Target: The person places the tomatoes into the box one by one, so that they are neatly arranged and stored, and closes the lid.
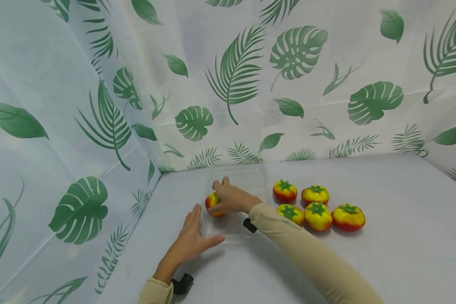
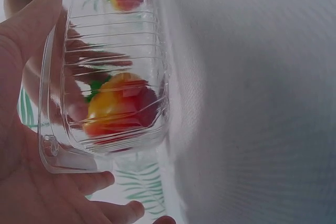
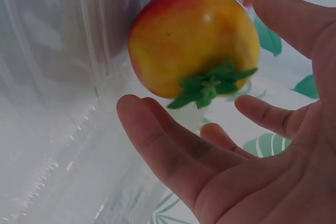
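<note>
Lone fruit: red and yellow, inside the clear container, toward its left side.
Right hand: over the container, fingers spread loosely about the fruit.
Left hand: splayed at the container's near left corner.
Five similar fruits: clustered at right.

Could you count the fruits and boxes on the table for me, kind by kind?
Red-and-yellow fruits inside the box: 1
Red-and-yellow fruits beside the box: 5
Clear plastic box: 1
Total: 7 things, of which 6 are fruits
</note>
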Motion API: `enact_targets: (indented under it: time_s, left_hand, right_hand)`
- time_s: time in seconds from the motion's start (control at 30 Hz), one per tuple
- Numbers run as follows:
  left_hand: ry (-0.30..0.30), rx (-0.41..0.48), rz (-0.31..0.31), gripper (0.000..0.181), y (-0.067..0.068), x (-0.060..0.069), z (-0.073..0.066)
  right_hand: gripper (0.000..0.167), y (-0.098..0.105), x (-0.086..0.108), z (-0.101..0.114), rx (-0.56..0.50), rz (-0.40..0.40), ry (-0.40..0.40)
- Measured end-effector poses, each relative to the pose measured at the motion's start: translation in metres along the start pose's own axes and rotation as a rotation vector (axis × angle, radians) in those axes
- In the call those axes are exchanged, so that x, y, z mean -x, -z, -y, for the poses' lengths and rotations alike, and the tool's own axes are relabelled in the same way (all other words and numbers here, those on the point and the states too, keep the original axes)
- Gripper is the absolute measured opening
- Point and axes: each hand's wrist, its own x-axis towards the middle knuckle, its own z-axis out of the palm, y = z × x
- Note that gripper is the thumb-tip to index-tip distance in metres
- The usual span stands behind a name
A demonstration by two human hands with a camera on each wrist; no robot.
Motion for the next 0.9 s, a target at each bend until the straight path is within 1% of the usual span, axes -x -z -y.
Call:
enact_targets:
  time_s: [0.1,0.2,0.43,0.63,0.9]
  left_hand:
    - [0.001,0.005,0.002,0.124,-0.001,0.001,0.0]
    - [0.012,0.003,0.005,0.124,-0.002,0.001,0.0]
    - [0.038,-0.016,0.01,0.125,-0.004,0.001,0.001]
    - [0.048,-0.019,0.01,0.125,-0.002,0.001,-0.001]
    - [0.048,-0.023,0.008,0.126,-0.003,-0.001,-0.002]
  right_hand:
    - [0.077,0.002,0.004,-0.003,-0.03,-0.013,-0.012]
    - [0.075,0.005,0.009,-0.006,-0.057,-0.043,-0.004]
    - [0.076,0.021,0.025,-0.01,-0.106,-0.104,0.022]
    - [0.078,0.039,0.045,-0.019,-0.132,-0.137,0.046]
    - [0.081,0.06,0.079,-0.041,-0.118,-0.189,0.058]
